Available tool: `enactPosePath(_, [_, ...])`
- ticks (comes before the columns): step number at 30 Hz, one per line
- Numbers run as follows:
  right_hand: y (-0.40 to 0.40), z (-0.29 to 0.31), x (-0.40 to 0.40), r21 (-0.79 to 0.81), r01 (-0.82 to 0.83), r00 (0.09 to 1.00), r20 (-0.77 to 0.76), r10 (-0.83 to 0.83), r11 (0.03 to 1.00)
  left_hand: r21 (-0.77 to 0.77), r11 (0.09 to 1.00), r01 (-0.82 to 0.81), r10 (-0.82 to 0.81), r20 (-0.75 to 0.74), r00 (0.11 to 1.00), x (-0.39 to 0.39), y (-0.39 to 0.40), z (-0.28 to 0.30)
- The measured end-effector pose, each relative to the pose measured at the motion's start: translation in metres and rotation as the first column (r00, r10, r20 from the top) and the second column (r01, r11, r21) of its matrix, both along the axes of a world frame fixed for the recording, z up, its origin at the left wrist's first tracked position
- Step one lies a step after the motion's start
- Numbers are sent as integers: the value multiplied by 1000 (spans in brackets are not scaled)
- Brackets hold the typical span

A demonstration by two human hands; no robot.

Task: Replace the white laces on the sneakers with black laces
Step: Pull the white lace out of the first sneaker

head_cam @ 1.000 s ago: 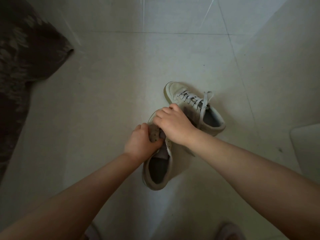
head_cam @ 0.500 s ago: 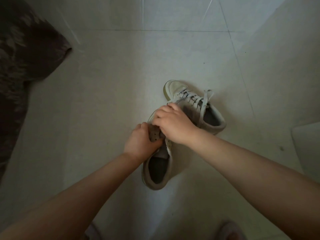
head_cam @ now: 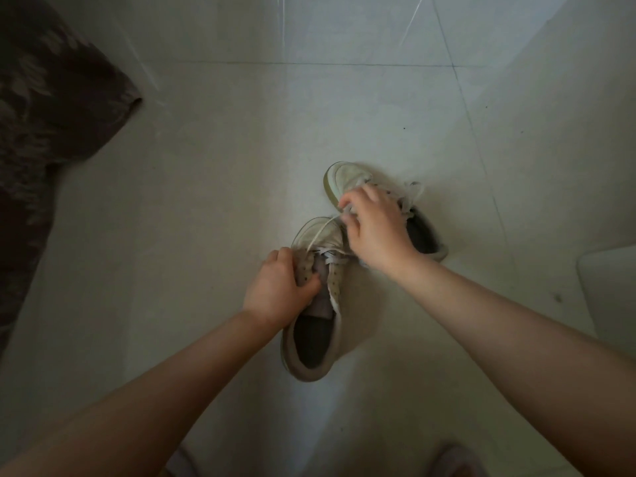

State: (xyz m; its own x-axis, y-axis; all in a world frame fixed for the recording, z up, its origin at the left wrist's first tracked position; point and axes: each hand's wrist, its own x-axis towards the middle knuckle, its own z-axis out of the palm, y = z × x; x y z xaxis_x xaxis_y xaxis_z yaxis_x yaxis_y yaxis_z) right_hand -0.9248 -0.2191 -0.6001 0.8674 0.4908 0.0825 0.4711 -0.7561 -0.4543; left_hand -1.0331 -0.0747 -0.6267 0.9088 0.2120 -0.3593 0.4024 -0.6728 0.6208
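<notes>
Now left hand (head_cam: pixel 278 290) grips near sneaker (head_cam: pixel 311 342); right hand (head_cam: pixel 373 232) pinches white lace (head_cam: pixel 318 237).

Matt suede sneaker (head_cam: pixel 311 352), glossy tiled floor (head_cam: pixel 213 208)

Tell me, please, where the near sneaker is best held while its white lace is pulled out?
Probably by the eyelet flap beside the tongue, coming from the left, as the left hand already grips it. The near sneaker stands upright with its toe pointing away, and the right hand pinches the white lace, drawn taut toward the toe; a hold beside the eyelets should steady the shoe against that pull.
</notes>
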Motion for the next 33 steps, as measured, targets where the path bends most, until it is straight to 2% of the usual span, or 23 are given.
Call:
enactPosePath(1, [1,0,-6,-73,-125,992,-10,124,990,2,1000,1,-1,1,1000,1,0,0])
enactPosePath(3, [6,-2,-17,-189,-378,926,-59,373,906,1,1000,4,-4,-3,1000,2,0,1])
enactPosePath(4, [10,-4,-21,-221,-448,893,-67,444,866,-4,1000,4,-4,-5,1000,2,-1,1])
enactPosePath(10, [26,-8,-23,-360,-468,862,12,506,807,3,1000,8,-8,-8,1000,1,-1,1])
enactPosePath(13, [33,-1,-22,-246,-432,883,81,463,867,-2,1000,13,-13,-25,1000,2,-1,1])
enactPosePath(15, [37,7,-14,-122,-327,932,121,341,937,4,1000,13,-13,-28,1000,2,0,1])
enactPosePath(17, [38,17,0,-24,-257,959,121,258,966,9,1000,8,-8,-35,999,2,1,0])
enactPosePath(22, [1,18,11,-24,-114,983,142,116,993,21,1000,10,-10,1,1000,0,1,0])
enactPosePath(24, [-15,16,-2,-94,-203,978,32,206,975,69,998,9,-17,113,993,-3,0,2])
enactPosePath(26, [-26,10,-18,-240,-317,940,-210,269,918,152,988,35,-78,283,956,-6,-5,4])
enactPosePath(28, [-35,1,-32,-283,-292,912,-369,177,914,184,982,39,-105,366,925,-6,-12,7])
enactPosePath(31, [-40,-7,-40,-177,-116,873,-488,15,977,146,987,72,-106,243,964,-2,-17,5])
enactPosePath(33, [-36,-7,-41,-65,-9,830,-556,-29,998,110,992,62,-79,164,983,1,-18,5])
